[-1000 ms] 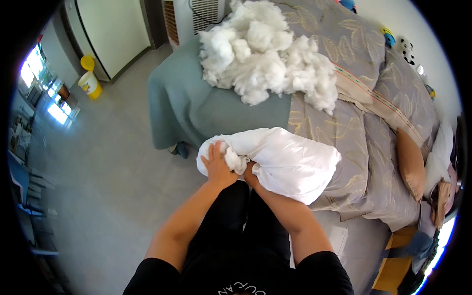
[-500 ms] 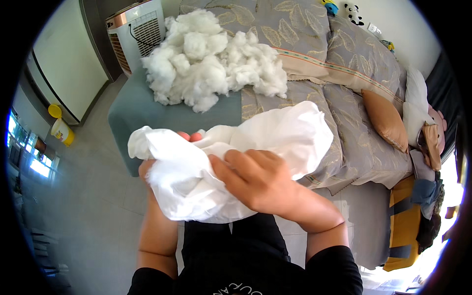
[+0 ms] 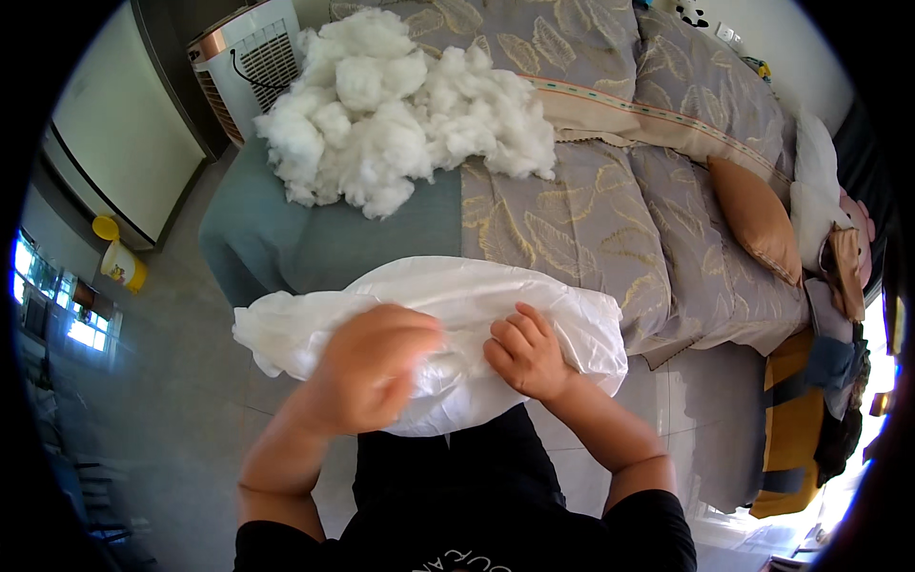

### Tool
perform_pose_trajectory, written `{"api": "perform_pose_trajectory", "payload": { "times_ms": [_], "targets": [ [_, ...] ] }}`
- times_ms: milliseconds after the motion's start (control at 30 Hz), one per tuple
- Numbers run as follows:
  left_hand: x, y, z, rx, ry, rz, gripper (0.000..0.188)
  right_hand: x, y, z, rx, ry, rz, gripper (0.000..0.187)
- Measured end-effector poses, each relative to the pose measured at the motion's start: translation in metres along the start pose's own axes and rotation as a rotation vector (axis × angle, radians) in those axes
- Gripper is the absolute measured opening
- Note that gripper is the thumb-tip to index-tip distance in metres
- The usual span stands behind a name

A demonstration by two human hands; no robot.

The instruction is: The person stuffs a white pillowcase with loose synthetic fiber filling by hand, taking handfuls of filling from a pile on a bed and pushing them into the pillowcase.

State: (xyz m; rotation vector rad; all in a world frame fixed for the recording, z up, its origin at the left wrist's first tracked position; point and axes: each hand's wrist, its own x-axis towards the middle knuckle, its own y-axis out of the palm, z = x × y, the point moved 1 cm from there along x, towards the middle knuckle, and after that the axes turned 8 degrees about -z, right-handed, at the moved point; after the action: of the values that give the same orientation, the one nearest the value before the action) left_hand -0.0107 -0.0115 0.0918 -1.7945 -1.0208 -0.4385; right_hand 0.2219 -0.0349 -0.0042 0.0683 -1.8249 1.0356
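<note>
I've got the left hand [image 3: 372,372], blurred, and the right hand [image 3: 529,353], curled, apart over the puffy white fabric case [image 3: 467,278], centre frame; can't tell if either grips; looks like case-handling, next needing a steady hold

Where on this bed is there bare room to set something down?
Two patches: the patterned bedspread between the white stuffing, the brown cushion and the white fabric bundle; the green-grey blanket between stuffing and bundle. Crowded: the far left, under stuffing, and the right end, around cushion and white pillow.
</note>
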Motion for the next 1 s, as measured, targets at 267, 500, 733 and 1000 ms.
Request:
{"api": "perform_pose_trajectory", "payload": {
  "times_ms": [267, 500, 733, 1000],
  "targets": [
    [-0.032, 0.059, 0.071, 0.464, -0.507, 0.474, 0.037, -0.036, -0.040, -0.019, -0.199, 0.405, 0.330, 0.050],
    [-0.056, 0.067, 0.091, 0.458, -0.475, 0.358, 0.019, -0.093, 0.033, -0.018, 0.310, 0.973, 0.266, 0.060],
    [-0.013, 0.005, 0.053, 0.087, -0.698, -0.172, 0.022, 0.018, -0.010, -0.061, 1.352, 0.847, -0.080, 0.040],
    [-0.009, 0.023, 0.079, 0.642, -0.062, -0.259, 0.017, 0.046, 0.007, -0.050, -0.167, 0.268, 0.031, 0.045]
  ]
}}
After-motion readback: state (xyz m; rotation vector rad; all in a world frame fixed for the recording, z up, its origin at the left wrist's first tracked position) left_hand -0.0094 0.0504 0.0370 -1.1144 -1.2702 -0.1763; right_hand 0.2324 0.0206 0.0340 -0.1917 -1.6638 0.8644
